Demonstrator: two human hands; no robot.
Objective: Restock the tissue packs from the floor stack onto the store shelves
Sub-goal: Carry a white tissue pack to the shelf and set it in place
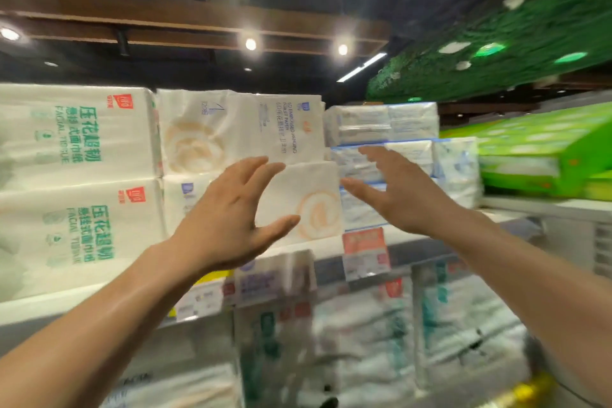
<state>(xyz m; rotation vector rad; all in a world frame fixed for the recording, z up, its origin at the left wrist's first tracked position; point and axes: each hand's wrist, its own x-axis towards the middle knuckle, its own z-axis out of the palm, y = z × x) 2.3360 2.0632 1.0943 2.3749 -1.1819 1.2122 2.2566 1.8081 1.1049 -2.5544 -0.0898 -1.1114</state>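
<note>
Head view: a white plastic-wrapped tissue pack with an orange ring print [311, 205] stands on the white store shelf [66, 303]. The left hand [228, 212] hovers at its left edge and the right hand [404, 195] at its right edge, fingers [258, 163] spread apart, clasping nothing. Left of it sit green-lettered white packs [76, 142]; right of it, blue-trimmed packs [397, 129].

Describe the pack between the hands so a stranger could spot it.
Find the upper shelf, between green-lettered packs at left and blue-edged packs at right. The lower middle pack, between left hand and right hand, shows only an orange ring, no lettering.
</note>
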